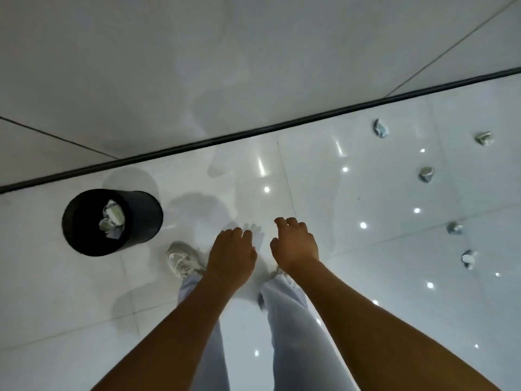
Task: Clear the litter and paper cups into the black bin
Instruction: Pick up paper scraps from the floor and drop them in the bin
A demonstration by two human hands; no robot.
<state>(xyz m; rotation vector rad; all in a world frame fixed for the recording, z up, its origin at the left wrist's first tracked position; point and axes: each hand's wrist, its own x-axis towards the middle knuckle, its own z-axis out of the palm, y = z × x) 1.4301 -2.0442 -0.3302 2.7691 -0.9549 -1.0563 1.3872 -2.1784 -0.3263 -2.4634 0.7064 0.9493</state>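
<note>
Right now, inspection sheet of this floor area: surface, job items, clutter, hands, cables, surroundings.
Surface: glossy white tiled floor, reflecting ceiling lights.
Job's things: black bin upright at left, crumpled litter inside. Five crumpled paper pieces on the floor at right. Whether any is a cup cannot be told.
Clutter: nothing seen.
Hands: left hand and right hand held out, fingers loosely curled, holding nothing.
Cables: nothing seen.
Surroundings: pale wall meeting the floor along a dark strip; white sneaker and pale trousers below.
</note>
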